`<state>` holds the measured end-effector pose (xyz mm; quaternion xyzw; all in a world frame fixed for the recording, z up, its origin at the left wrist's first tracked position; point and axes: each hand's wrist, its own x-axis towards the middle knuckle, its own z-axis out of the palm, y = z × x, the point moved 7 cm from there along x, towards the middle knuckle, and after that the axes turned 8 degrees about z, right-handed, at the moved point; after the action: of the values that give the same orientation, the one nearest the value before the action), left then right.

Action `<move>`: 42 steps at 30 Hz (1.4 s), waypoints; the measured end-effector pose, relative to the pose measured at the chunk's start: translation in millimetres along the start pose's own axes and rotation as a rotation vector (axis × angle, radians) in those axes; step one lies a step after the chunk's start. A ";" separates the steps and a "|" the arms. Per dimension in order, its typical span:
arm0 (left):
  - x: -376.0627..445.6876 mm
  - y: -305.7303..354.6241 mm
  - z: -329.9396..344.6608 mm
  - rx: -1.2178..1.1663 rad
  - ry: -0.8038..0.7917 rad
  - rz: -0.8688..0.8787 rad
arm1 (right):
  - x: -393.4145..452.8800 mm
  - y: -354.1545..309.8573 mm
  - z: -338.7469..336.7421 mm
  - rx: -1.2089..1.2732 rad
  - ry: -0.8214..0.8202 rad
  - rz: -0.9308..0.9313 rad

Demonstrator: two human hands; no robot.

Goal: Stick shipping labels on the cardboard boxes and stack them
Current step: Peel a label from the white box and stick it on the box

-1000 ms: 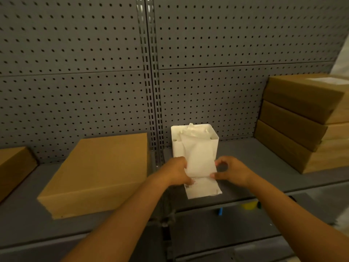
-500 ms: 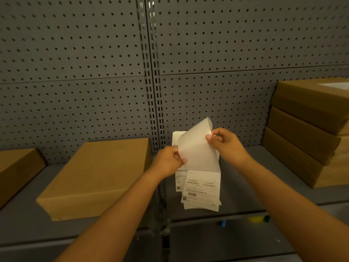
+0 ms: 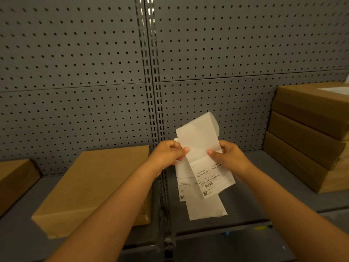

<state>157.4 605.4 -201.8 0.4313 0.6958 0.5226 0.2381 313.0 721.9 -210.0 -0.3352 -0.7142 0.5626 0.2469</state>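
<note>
A grey pegboard wall [image 3: 94, 53] backs the grey metal shelf [image 3: 245, 186], split by a slotted upright post [image 3: 151, 91] rising from the shelf's middle. Below the shelf's front edge, small yellow and blue bits [image 3: 260, 228] show, too blurred to identify.

Label text [image 3: 207, 172] too small to read. White bin [image 3: 176, 139] at centre almost wholly hidden behind hands and label strip [image 3: 198, 137]. Box [image 3: 13, 178] at left edge and stack [image 3: 309, 137] at right edge cut off.
</note>
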 end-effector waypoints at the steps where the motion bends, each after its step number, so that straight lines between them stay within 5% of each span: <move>1: -0.9 -1.6 1.7 0.023 -0.027 -0.014 | 0.6 -2.1 0.2 0.008 0.012 -0.005; 12: -4.5 -6.1 7.8 -0.025 -0.182 -0.098 | 9.1 -6.3 1.6 -0.008 0.130 -0.002; 18: -3.6 -11.2 15.2 -0.083 -0.112 -0.144 | 2.5 -14.8 -17.5 -0.142 0.496 -0.135; 25: -0.9 -3.3 23.7 -0.143 -0.102 -0.125 | 1.9 -8.1 24.2 -0.333 0.062 -0.056; 42: 0.6 0.6 28.0 -0.204 -0.146 -0.124 | -5.8 -3.8 24.6 -0.036 -0.093 0.041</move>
<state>179.2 620.5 -210.7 0.3977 0.6454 0.5421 0.3626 298.1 701.3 -212.2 -0.3279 -0.7277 0.5697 0.1958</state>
